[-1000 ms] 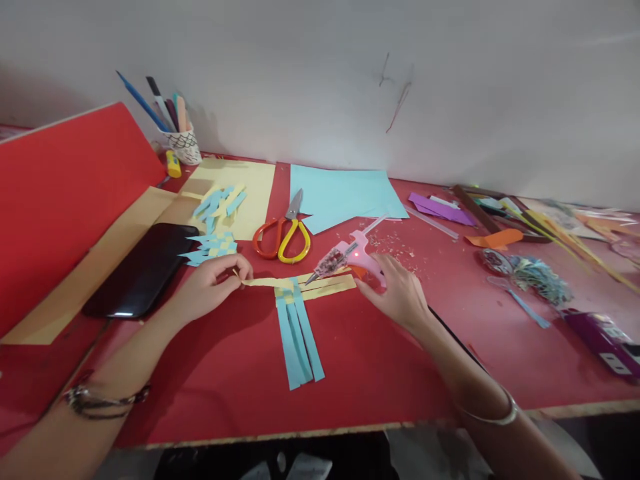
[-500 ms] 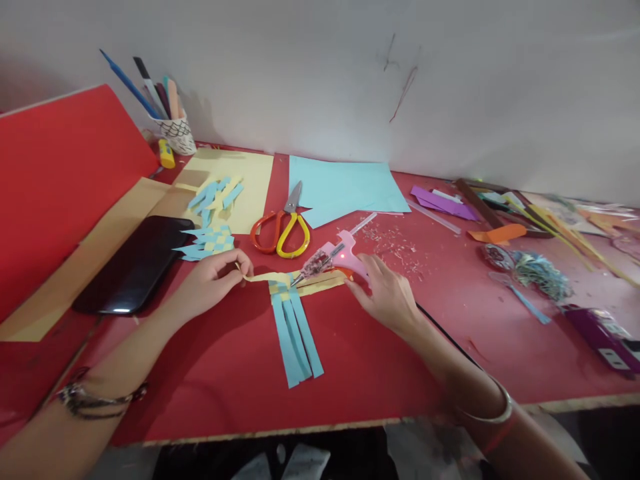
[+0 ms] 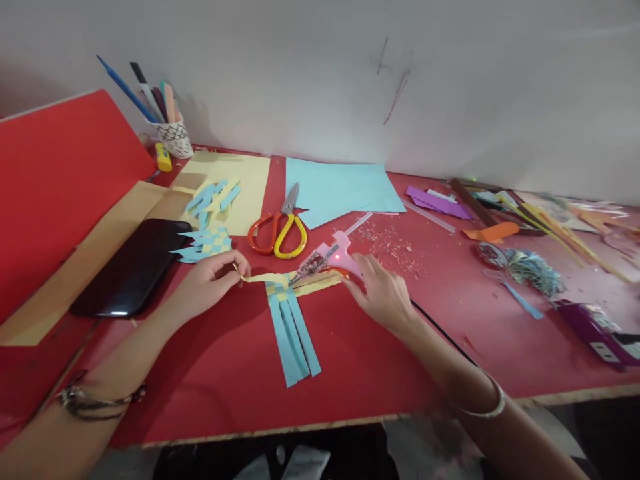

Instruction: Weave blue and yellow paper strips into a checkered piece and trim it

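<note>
A woven piece of yellow and blue paper strips (image 3: 291,313) lies on the red table (image 3: 380,360), its blue strips hanging toward me. My left hand (image 3: 207,283) pinches the lifted left end of a yellow strip (image 3: 260,277). My right hand (image 3: 381,293) grips the handle of a pink glue gun (image 3: 334,257) with a red light on. Its nozzle points left and touches the weave near the yellow strips.
Orange and yellow scissors (image 3: 277,230), a blue sheet (image 3: 340,190) and a yellow sheet (image 3: 245,187) lie behind. Finished woven bits (image 3: 205,243) sit beside a black phone (image 3: 133,267). A pen cup (image 3: 173,137) stands at the wall. Paper scraps (image 3: 520,267) and a purple box (image 3: 597,330) crowd the right.
The glue gun's nozzle has slid left along the yellow strips toward the weave. My left hand keeps its pinch on the strip's end. The view shifted slightly.
</note>
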Demonstrator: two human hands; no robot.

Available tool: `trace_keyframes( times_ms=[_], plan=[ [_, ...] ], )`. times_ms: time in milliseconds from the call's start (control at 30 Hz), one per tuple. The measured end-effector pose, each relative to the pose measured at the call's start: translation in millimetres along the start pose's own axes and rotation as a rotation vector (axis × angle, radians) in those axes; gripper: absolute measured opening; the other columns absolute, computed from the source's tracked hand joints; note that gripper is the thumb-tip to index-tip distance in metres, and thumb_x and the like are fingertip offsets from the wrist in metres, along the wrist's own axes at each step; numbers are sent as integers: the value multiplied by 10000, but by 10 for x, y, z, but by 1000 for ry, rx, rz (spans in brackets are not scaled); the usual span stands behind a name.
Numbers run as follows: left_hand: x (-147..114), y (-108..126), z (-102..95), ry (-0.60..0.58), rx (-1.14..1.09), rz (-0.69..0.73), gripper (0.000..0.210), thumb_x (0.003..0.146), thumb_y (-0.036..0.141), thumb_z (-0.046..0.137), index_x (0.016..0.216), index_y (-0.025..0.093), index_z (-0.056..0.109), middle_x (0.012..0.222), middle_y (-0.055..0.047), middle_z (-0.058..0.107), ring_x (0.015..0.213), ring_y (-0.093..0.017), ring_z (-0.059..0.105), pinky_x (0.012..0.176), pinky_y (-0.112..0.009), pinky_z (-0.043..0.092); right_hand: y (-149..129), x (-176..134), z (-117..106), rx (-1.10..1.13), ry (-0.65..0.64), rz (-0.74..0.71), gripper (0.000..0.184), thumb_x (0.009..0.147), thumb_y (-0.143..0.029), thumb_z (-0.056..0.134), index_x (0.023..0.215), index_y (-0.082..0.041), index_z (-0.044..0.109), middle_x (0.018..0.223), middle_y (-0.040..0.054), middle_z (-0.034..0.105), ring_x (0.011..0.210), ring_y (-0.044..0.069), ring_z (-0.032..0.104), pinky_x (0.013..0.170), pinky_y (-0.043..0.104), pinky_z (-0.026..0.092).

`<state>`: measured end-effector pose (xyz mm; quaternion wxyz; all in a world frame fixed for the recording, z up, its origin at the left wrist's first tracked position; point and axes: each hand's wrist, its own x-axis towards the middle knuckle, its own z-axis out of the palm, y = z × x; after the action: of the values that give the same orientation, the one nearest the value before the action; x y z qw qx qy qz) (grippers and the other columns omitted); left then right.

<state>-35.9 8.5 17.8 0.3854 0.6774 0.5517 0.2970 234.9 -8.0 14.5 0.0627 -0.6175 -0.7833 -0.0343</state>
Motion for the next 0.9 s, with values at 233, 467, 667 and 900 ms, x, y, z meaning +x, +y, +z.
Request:
trace_keyframes(
  times_ms=[233, 467, 667, 900],
  plan=[
    [-7, -7, -1, 0, 1, -2, 99, 654, 274, 404, 580, 209, 410, 631, 33, 485, 592, -125, 449, 597, -242, 375, 23, 5, -12, -6, 9, 0, 376, 850, -378, 362, 1128, -174, 513, 1013, 100, 618, 696, 189, 603, 461, 243, 330],
    [-3, 6, 1, 11, 7, 11, 106, 646, 285, 408, 572, 209, 413, 620, 33, 481, 589, -124, 445, 598, -244, 383, 67, 11, -37, -19, 41, -2, 381, 832, -374, 383, 1128, -173, 515, 944, 99, 628, 683, 192, 595, 453, 238, 301],
    [-2, 34, 2, 10, 8, -10, 104, 639, 284, 411, 568, 210, 400, 631, 31, 482, 590, -122, 436, 611, -247, 383, 102, 11, -77, -9, 14, 25, 367, 832, -377, 380, 1097, -174, 533, 978, 97, 618, 649, 184, 576, 446, 247, 278],
    [-13, 25, 1, 14, 18, -20, 112, 642, 297, 410, 570, 212, 401, 632, 27, 484, 596, -128, 439, 601, -247, 373, 195, 21, -120, -11, 26, 46, 354, 824, -361, 374, 1072, -171, 543, 987, 97, 625, 641, 185, 573, 443, 254, 274]
  ],
)
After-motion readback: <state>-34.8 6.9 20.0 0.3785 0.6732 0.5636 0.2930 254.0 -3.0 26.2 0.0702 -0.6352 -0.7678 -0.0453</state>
